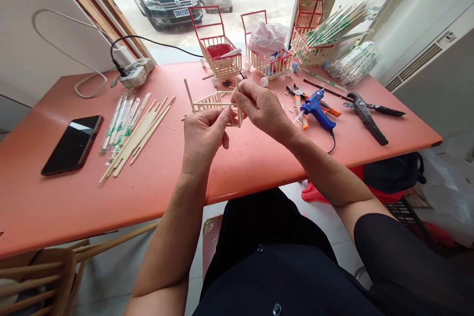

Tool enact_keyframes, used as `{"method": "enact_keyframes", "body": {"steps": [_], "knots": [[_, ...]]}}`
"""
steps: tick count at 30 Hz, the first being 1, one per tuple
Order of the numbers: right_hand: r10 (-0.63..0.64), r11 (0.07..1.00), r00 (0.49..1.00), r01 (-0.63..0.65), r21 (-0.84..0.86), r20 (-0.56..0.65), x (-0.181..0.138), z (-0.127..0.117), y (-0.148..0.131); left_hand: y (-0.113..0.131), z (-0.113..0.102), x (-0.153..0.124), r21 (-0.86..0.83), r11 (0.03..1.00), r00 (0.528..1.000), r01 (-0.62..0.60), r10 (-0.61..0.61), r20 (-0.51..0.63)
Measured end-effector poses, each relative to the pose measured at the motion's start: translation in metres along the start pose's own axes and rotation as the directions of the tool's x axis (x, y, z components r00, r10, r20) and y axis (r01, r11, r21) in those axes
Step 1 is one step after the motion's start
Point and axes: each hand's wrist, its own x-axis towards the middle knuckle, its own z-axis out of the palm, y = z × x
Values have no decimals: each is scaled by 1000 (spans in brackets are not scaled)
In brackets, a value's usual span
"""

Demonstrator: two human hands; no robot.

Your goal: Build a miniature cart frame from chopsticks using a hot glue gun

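My left hand [204,134] has its fingers closed on the near side of the chopstick frame [212,101], and my right hand [263,108] pinches its upright stick. The frame sits above the middle of the counter [259,158], between loose chopsticks [137,131] leftward and the blue glue gun [315,107] rightward.

The 2 bare forearms reach forward, left hand [203,134] and right hand [265,109] close together, each grip pinched tight.
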Motion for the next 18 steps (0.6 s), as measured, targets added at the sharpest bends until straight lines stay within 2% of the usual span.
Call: {"method": "enact_keyframes", "body": {"steps": [18], "knots": [[-14,1000,1000,14,-14,14,0,3,3,1,-1,0,-24,999,999,46,-46,8]]}}
